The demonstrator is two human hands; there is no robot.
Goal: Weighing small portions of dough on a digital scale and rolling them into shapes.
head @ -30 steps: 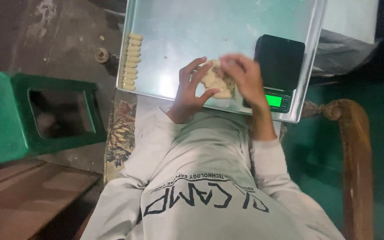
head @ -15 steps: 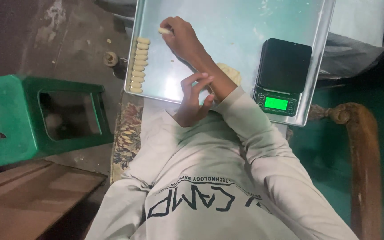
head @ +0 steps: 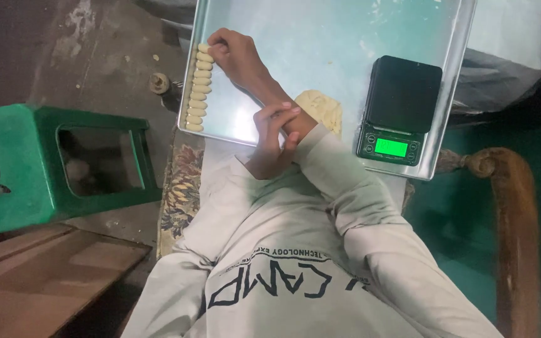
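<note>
- As the right hand (head: 236, 56) crosses over, fingers pinched on a dough piece (head: 203, 47) topping the row (head: 198, 87) along the tray (head: 452, 94) edge
- Left hand (head: 275, 141) loosely curled, empty, beside the dough lump (head: 320, 107)
- Risk: the forearm could nudge the row crooked

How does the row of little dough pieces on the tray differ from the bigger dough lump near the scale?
The row of dough pieces is many small ovals lined along the tray's left edge; the dough lump is one broad, unshaped mass near the tray's front. The right hand touches the row's far end; the lump lies partly hidden behind the right forearm. Both are pale cream.
</note>
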